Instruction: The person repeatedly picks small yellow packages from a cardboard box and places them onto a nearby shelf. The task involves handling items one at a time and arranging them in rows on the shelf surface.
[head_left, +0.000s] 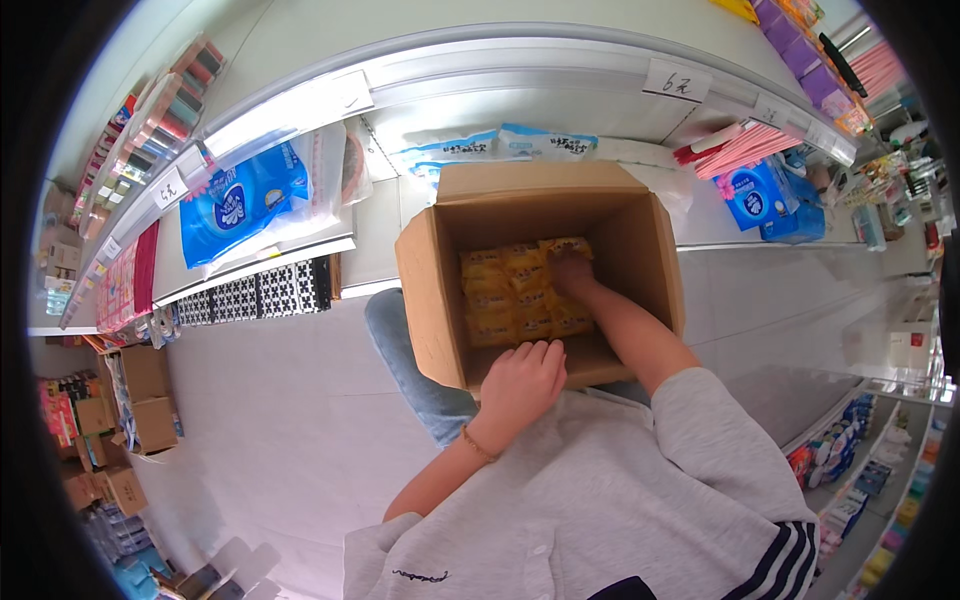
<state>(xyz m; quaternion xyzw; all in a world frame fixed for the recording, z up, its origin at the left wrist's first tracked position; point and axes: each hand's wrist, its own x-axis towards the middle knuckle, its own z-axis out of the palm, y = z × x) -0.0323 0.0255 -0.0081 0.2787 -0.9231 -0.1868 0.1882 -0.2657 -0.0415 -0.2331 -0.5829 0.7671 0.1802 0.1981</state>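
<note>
An open cardboard box (426, 300) stands in front of me, its flaps spread outward. Rows of yellow plastic-wrapped packs (499, 300) lie on its bottom, with printing on their wrappers. My right hand (571, 271) reaches deep inside and touches the packs at the right of the rows; its fingertips are in shadow, so its grip is unclear. Over the near rim of the box curl the fingers of my left hand (523, 379), which wears a thin bracelet on the wrist.
Behind the box runs a white store shelf (386, 217) holding blue-and-white packages (547, 142). Blue tissue packs (244, 199) lie to the left, and more blue tissue packs (757, 195) to the right. A shelf edge (517, 64) with price cards overhangs the box. Cardboard cartons (150, 397) stand at far left.
</note>
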